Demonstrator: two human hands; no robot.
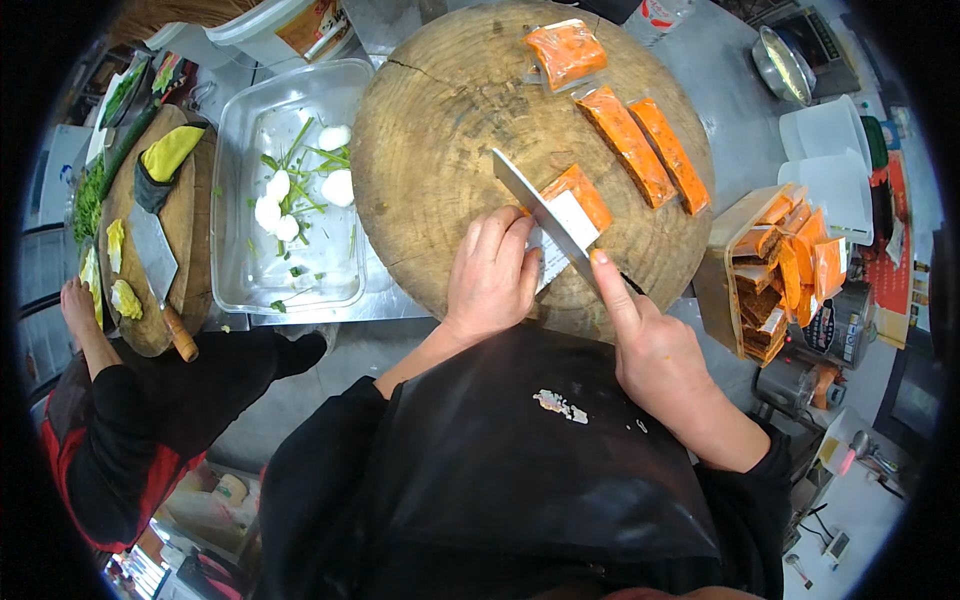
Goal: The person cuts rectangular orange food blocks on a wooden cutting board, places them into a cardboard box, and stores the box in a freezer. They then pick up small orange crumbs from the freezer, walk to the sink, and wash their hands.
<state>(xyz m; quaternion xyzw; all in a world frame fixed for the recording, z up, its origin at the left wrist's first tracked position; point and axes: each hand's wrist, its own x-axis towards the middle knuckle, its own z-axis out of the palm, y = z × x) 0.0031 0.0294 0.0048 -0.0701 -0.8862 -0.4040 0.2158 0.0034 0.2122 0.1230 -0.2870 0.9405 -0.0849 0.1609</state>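
My right hand (650,352) grips a cleaver (532,196) by its dark handle, forefinger stretched along the blade's back. The blade stands on edge across a clear-wrapped orange block (577,190) with a white label; whether it has cut in is hidden. My left hand (492,268) is closed on the block's near-left part, fingertips curled close to the blade. The block lies on a round wooden chopping block (430,160). Farther right on the wood are three more wrapped orange pieces: a short block (566,52) and two long bars (627,146) side by side.
A tub (722,280) heaped with wrapped orange pieces stands at the right. At the left, a clear tray (235,250) holds white round pieces and green stalks. Beyond it, another person's hand (80,305) is beside a wooden board (190,220) bearing a second cleaver (153,250).
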